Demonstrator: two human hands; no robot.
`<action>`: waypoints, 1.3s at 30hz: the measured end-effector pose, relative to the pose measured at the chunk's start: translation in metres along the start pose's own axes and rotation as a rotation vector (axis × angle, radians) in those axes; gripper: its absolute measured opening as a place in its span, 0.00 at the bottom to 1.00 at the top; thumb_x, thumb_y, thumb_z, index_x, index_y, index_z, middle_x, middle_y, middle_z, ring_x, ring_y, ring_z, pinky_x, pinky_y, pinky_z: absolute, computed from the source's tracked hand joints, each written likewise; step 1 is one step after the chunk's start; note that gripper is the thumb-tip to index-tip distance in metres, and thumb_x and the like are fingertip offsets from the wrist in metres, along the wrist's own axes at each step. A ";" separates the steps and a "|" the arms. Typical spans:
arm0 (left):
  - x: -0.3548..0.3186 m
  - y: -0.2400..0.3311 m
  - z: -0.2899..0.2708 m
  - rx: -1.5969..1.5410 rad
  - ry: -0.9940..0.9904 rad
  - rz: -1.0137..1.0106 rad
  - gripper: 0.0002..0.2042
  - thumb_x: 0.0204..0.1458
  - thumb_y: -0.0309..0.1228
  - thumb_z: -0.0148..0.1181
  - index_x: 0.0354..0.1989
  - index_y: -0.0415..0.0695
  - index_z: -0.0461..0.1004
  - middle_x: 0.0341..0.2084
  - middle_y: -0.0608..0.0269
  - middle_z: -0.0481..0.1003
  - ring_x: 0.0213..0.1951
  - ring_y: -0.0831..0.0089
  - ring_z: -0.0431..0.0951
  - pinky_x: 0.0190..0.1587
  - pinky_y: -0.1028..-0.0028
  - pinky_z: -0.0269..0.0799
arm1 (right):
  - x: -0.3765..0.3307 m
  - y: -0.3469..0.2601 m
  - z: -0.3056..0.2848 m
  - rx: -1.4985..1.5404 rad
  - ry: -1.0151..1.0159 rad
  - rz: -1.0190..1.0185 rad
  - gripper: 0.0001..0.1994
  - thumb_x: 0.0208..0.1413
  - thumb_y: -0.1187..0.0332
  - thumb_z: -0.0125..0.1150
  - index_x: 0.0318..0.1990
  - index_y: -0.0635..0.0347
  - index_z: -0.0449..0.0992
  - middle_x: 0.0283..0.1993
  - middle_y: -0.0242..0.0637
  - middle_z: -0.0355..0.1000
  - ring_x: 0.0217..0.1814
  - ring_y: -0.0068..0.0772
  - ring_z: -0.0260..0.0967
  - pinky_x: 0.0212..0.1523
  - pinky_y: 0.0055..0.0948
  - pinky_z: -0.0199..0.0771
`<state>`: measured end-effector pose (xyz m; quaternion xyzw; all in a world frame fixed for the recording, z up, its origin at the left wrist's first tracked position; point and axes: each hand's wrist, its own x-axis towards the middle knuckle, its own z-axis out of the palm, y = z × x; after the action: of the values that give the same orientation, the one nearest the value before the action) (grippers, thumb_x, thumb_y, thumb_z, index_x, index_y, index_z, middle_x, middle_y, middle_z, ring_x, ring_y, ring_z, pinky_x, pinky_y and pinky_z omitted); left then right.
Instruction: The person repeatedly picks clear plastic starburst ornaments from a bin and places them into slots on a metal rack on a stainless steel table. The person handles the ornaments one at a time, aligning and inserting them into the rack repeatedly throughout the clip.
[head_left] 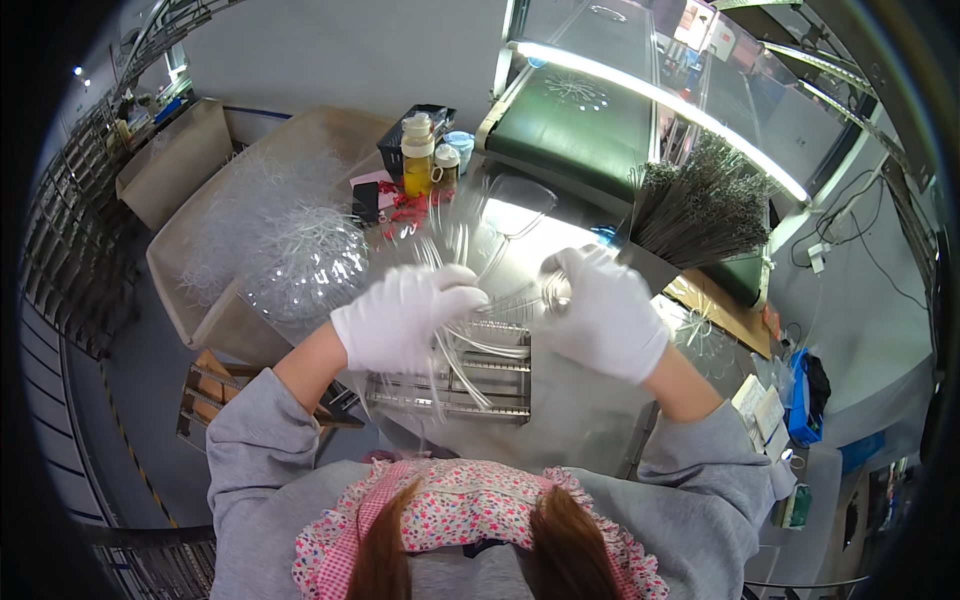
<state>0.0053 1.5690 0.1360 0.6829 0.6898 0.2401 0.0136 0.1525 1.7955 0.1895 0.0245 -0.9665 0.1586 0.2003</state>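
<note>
My left hand, in a white glove, is closed around a loose bundle of thin clear tubes. Their ends fan out above and below the fist, blurred in places. To its right, my right hand, also gloved, has its fingers curled round a looped end of clear tubing. Some blurred strands stretch between the two hands. Beneath them lies a metal rack with slotted bars, set in a shiny metal worktable.
A big beige bin at left overflows with clear tubing. Bottles and small red pieces stand at the back. A green conveyor belt runs behind, beside a dense bunch of thin grey wires. A blue box sits far right.
</note>
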 end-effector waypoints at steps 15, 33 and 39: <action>-0.001 0.012 -0.007 -0.696 0.222 0.216 0.36 0.32 0.28 0.76 0.55 0.50 0.68 0.55 0.61 0.68 0.51 0.58 0.74 0.49 0.63 0.74 | 0.004 0.009 0.026 0.098 0.221 0.019 0.23 0.41 0.68 0.73 0.48 0.57 0.75 0.56 0.48 0.68 0.46 0.49 0.74 0.47 0.41 0.78; -0.003 0.003 0.026 -1.473 0.452 0.489 0.47 0.26 0.19 0.75 0.63 0.52 0.63 0.58 0.60 0.64 0.49 0.66 0.74 0.50 0.65 0.69 | 0.002 0.008 0.093 0.310 0.356 -0.147 0.28 0.41 0.70 0.77 0.53 0.55 0.76 0.56 0.47 0.72 0.54 0.47 0.73 0.54 0.37 0.75; 0.022 0.018 0.014 -1.159 0.282 0.401 0.44 0.30 0.25 0.77 0.62 0.50 0.65 0.58 0.57 0.68 0.51 0.60 0.76 0.54 0.58 0.72 | -0.001 0.014 0.079 0.225 0.183 0.112 0.29 0.44 0.56 0.77 0.51 0.62 0.73 0.50 0.51 0.71 0.49 0.53 0.74 0.48 0.40 0.77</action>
<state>0.0252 1.5937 0.1370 0.6424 0.3014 0.6606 0.2451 0.1222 1.7841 0.1163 -0.0217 -0.9202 0.2782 0.2743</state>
